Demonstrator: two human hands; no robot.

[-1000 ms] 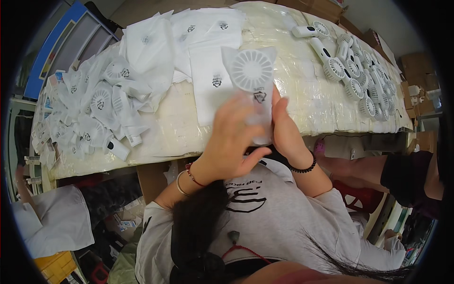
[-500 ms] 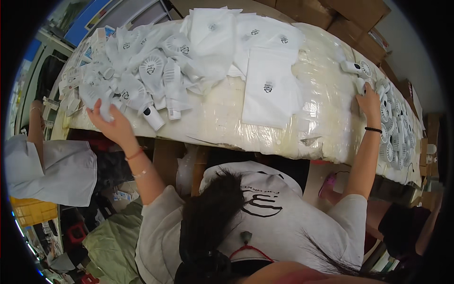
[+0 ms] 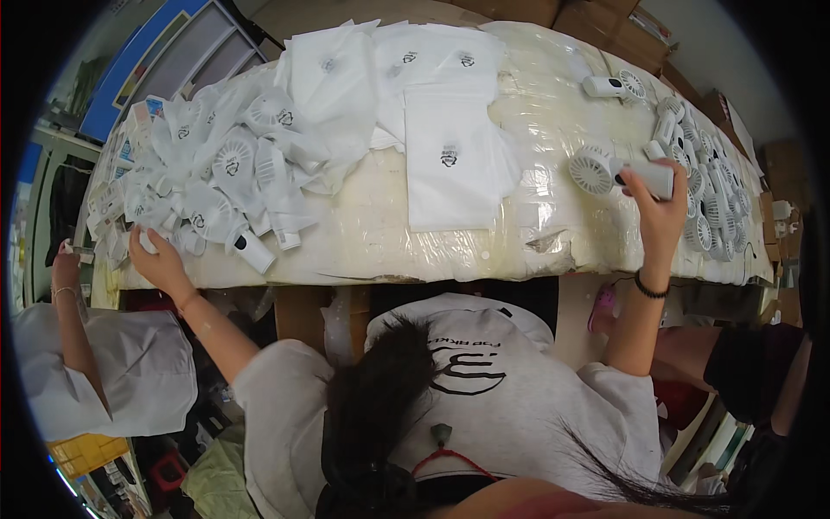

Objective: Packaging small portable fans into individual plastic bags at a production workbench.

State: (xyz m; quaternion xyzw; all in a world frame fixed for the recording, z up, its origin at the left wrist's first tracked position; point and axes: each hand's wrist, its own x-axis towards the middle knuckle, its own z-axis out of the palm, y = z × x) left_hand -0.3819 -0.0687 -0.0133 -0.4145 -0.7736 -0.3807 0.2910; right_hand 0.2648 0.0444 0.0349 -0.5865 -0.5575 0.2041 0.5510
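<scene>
My right hand [image 3: 657,195] is closed on the handle of a white handheld fan [image 3: 592,169], held over the right part of the table with its round grille to the left. At the table's left front edge, my left hand [image 3: 162,266] has its fingers apart against the near side of a pile of fans in translucent white bags [image 3: 233,164]. Whether it touches one of them I cannot tell. One bagged fan's white handle [image 3: 254,253] sticks out toward me. Flat white printed bags [image 3: 450,164] lie stacked in the middle.
Several unbagged white fans [image 3: 716,203] are heaped at the right end of the table [image 3: 346,242]. A single fan [image 3: 616,85] lies farther back. Small boxes [image 3: 108,201] line the left end. Another person's hand [image 3: 66,264] is at far left. Cardboard boxes [image 3: 609,30] stand behind.
My right hand has lifted a fan from the right heap and brought it left. My left hand has come down and left along the bagged pile. The whole view has shifted a little.
</scene>
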